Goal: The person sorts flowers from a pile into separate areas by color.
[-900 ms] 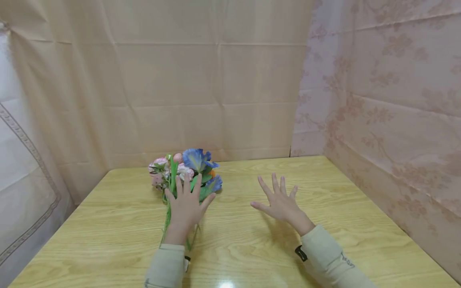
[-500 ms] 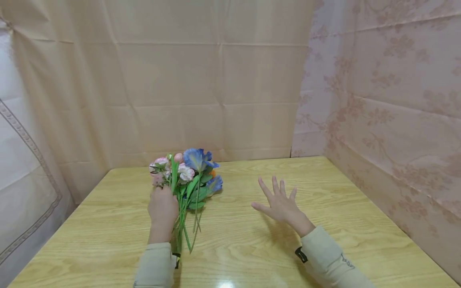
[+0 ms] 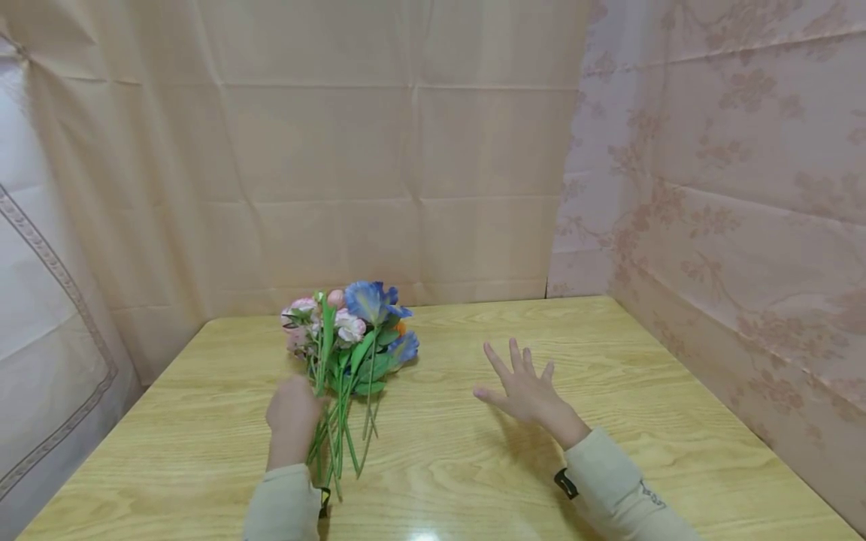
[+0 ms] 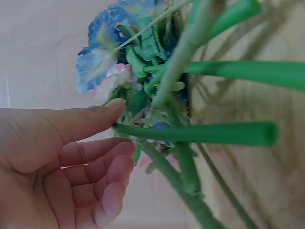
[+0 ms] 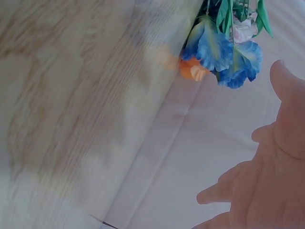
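A bunch of artificial flowers (image 3: 365, 303) lies on the table, with blue, pink-and-white and orange blooms and long green stems. My left hand (image 3: 294, 412) is at the left side of the stems, its fingers curled. In the left wrist view, the thumb (image 4: 112, 110) and index finger pinch a thick green stem (image 4: 205, 133) between their tips. Other stems and the blue blooms (image 4: 97, 62) show beyond the hand. My right hand (image 3: 528, 387) is over the table to the right of the bunch, fingers spread, holding nothing.
A light wood-grain table (image 3: 433, 481) fills the foreground. Behind it hangs a beige cloth (image 3: 379, 150). A pink floral cloth (image 3: 744, 225) runs along the right side, and a white cloth with a patterned band (image 3: 40, 315) hangs at the left.
My left hand went from spread over the stems to curled near the blooms, then moved down and left along the stems. The flowers lie almost unmoved. My right hand barely shifted.
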Demonstrator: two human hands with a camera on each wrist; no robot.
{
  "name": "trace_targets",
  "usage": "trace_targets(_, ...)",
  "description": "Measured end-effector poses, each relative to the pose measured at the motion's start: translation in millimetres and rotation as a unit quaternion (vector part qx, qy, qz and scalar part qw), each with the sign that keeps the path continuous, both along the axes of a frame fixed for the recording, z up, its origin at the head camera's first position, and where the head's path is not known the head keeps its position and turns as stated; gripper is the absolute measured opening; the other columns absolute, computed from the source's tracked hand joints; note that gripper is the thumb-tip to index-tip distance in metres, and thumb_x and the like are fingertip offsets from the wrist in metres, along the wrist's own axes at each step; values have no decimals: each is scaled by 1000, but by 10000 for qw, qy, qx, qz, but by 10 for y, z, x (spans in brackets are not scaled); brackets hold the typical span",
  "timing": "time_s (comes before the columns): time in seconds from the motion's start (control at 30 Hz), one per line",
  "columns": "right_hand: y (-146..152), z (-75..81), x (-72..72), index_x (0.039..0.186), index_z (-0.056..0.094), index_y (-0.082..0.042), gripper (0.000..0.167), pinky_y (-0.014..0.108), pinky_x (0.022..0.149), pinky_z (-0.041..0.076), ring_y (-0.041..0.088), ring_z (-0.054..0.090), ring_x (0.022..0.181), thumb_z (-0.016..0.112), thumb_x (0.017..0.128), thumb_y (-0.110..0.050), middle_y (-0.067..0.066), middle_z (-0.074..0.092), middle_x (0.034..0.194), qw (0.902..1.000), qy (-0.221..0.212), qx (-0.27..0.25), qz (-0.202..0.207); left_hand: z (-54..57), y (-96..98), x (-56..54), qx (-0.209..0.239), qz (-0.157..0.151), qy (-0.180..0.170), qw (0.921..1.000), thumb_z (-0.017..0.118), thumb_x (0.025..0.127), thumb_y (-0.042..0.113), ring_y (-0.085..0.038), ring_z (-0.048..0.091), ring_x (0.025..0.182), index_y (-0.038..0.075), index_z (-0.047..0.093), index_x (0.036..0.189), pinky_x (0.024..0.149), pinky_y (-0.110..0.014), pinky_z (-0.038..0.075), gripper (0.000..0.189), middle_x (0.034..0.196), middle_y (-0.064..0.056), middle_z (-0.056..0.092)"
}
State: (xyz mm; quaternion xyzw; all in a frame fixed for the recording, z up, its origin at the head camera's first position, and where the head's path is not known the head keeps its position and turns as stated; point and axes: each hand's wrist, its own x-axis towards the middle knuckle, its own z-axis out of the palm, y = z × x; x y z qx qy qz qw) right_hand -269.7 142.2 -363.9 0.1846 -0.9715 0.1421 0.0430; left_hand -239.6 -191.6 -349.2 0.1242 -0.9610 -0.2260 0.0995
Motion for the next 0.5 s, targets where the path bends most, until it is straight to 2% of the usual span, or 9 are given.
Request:
trace_targets(0.13, 5, -6, 5, 144, 11, -18, 79, 73, 86, 1, 51, 7, 126, 38, 85, -62, 29, -1, 142, 10000, -30, 24, 6, -51, -10, -17, -38, -54, 102, 9999, 68, 76, 17, -36, 58, 62, -4, 55, 65, 45, -42, 44, 27, 72, -25, 58)
trace_targets(0.33, 8, -10, 6, 144, 10, -17, 78, 73, 85, 0, 51, 7, 125, 39, 86, -60, 30, 0, 142, 9999, -92, -24, 48, -78, -24, -35, -176, -52, 314, 9993, 53, 75, -3, -34, 58, 61, -5, 56, 66, 43, -42, 44, 10, 69, -22, 58)
trace_targets(0.5, 12, -21, -3, 144, 10, -17, 77, 74, 84, -1, 52, 8, 125, 39, 86, -59, 30, 0, 142, 9999, -124, 8, 86, -90, -22, -52, -195, 7, 395, 9990, 48, 74, -7, -39, 58, 64, -8, 57, 70, 45, -45, 44, 10, 72, -27, 58)
